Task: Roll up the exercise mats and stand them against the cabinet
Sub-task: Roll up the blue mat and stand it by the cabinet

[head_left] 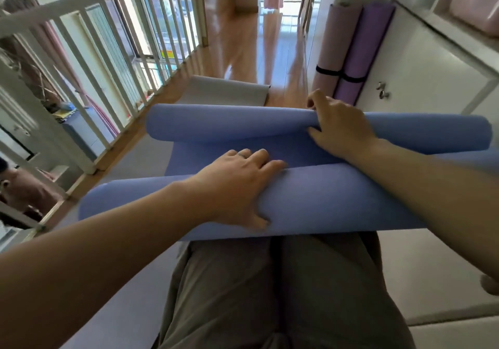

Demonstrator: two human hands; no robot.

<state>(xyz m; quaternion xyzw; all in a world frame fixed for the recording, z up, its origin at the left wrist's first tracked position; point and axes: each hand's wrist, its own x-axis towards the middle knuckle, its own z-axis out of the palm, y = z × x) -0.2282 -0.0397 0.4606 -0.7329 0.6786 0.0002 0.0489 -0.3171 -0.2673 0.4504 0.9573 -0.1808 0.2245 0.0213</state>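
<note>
A blue exercise mat (337,200) is held up in front of my legs, curled at both ends with a flat stretch between. My left hand (237,184) grips the near curl, fingers over the top and thumb below. My right hand (337,124) grips the far curl (216,124), fingers wrapped over its edge. Two rolled mats stand upright against the white cabinet (418,65): a pink one (334,43) and a purple one (364,49), each with a black strap. A grey mat (224,89) lies flat on the floor beyond.
A white railing (113,60) runs along the left. Wooden floor (256,46) stretches ahead toward a bright doorway. Another grey mat (127,168) lies under me. The cabinet's two knobs (382,91) sit just right of the purple roll. A person is partly visible beyond the railing at lower left.
</note>
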